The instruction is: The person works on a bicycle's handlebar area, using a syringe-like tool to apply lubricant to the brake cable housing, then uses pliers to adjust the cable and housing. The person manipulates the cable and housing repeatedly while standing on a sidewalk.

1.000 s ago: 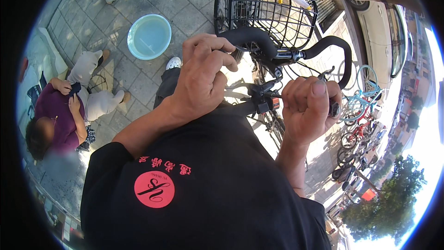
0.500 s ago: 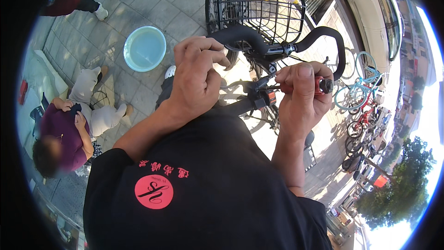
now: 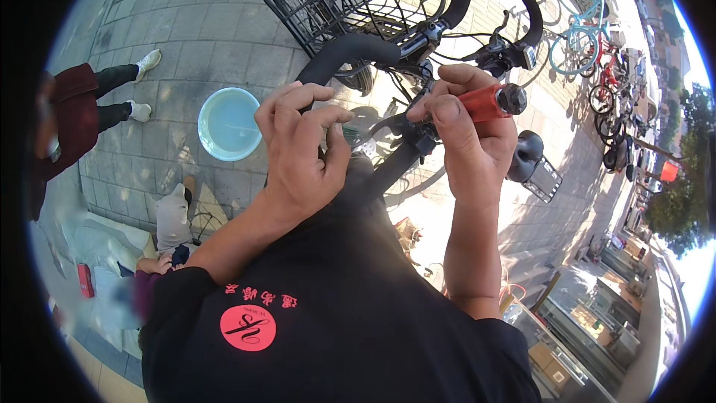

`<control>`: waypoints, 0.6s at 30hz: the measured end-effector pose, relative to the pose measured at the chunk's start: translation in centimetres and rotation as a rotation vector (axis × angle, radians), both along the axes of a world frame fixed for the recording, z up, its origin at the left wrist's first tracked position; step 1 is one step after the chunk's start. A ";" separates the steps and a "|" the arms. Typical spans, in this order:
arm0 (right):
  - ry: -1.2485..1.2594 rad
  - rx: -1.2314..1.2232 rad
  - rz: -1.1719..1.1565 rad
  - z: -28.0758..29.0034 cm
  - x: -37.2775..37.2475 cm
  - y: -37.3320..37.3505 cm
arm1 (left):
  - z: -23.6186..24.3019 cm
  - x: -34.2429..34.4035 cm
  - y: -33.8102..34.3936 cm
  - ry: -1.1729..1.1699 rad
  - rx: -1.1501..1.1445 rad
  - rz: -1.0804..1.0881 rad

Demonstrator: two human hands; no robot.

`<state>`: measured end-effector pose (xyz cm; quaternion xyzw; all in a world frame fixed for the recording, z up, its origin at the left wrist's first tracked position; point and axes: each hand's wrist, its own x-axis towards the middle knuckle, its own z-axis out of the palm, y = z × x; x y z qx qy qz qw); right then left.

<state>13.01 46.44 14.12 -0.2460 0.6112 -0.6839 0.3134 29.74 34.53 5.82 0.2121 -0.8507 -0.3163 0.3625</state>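
Though near handlebar [image 3: 461, 1], red handle [image 3: 483, 104] clear.

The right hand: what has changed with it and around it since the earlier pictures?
The right hand has loosened from a fist, and more of the red handle in it shows. The view has swung: the basket lies further left, the basin lower in the picture. The left hand stays curled by the handlebar.

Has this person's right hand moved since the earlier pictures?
Yes: judged against the handlebar's right grip, the right hand is now farther away, lower in the view.
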 end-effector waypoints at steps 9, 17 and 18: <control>0.352 0.036 -0.228 -0.5 0.3 5.6 | 0.3 -0.2 0.1 -0.004 -0.144 -0.027; 0.115 0.256 -0.560 -8.1 6.4 22.1 | 1.6 1.0 4.3 0.123 -0.102 -0.203; 0.064 0.344 -0.607 -9.7 7.9 24.7 | 1.7 1.3 5.3 0.135 -0.066 -0.251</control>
